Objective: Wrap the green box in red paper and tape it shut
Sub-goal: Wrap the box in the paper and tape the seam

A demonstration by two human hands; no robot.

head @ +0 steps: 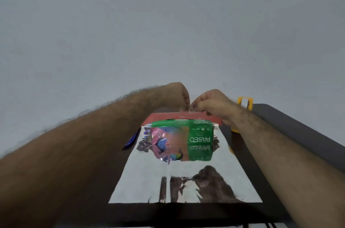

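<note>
On the silver inner face of one sheet of paper (pixel 186 181) stood a single green box (pixel 182 135), toward the sheet's far end, its print mirrored in the shine. Behind the box the paper's far edge was lifted, showing a red band. Both hands met at that edge: the left hand (pixel 177 95) and the right hand (pixel 211 103) each pinched the red rim, fingertips almost touching one another. One yellow tape dispenser (pixel 245 103) sat just beyond the right wrist. The paper lay spread on one dark desk (pixel 298 134), with a plain grey wall behind.
</note>
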